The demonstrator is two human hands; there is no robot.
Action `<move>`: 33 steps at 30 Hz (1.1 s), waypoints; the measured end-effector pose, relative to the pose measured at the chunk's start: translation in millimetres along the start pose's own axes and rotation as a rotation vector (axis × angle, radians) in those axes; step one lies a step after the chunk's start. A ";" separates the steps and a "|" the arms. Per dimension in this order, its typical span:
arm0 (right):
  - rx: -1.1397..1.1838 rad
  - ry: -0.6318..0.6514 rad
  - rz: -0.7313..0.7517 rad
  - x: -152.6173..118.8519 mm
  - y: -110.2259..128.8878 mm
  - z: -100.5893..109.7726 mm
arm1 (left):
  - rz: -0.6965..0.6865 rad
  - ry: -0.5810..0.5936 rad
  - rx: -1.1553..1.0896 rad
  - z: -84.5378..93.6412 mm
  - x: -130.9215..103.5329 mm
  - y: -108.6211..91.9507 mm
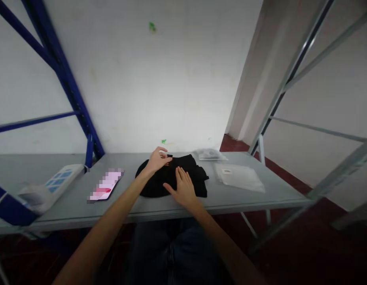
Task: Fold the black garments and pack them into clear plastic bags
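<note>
A folded black garment (155,190) lies on the grey table in front of me, its left side rounded and its right side in uneven layers. My left hand (157,160) is over its far edge, fingers curled and fingertips closed at a bit of the dark cloth. Flat on the right part of the garment rests my right hand (185,188), palm down, with the thumb spread away from the other fingers. The cloth under both hands is partly hidden.
On the grey table (127,206), a phone (108,184) and a white power strip (60,180) lie to the left. To the right are clear plastic bags (239,178) and a packed clear bag (211,154). Blue posts (70,91) and grey posts (282,93) flank the table before a white wall.
</note>
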State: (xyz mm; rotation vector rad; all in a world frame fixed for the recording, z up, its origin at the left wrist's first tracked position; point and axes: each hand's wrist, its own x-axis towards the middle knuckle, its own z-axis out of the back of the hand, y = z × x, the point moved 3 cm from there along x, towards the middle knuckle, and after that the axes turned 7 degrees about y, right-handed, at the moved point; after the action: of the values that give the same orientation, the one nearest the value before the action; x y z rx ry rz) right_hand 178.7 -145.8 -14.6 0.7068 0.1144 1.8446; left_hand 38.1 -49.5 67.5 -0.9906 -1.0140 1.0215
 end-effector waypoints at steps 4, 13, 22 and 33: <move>-0.047 -0.057 -0.084 -13.7 -38.3 20.3 | -0.017 0.139 0.135 -57.8 -4.2 5.7; -0.196 0.036 0.072 -6.8 -39.2 19.2 | -0.139 -0.099 0.946 -16.1 -74.7 20.4; -0.303 0.126 0.055 7.7 -38.0 7.3 | -0.246 0.068 1.066 8.4 -91.6 60.2; -0.265 0.078 0.143 8.9 -11.0 -2.3 | -0.267 0.011 0.779 2.1 -89.4 57.1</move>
State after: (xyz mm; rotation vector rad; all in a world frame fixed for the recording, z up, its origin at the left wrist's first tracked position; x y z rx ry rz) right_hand 184.7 -133.1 -17.2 0.4683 -0.1316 1.9780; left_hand 7.2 -122.6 -2.9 -0.2129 -0.6215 1.0533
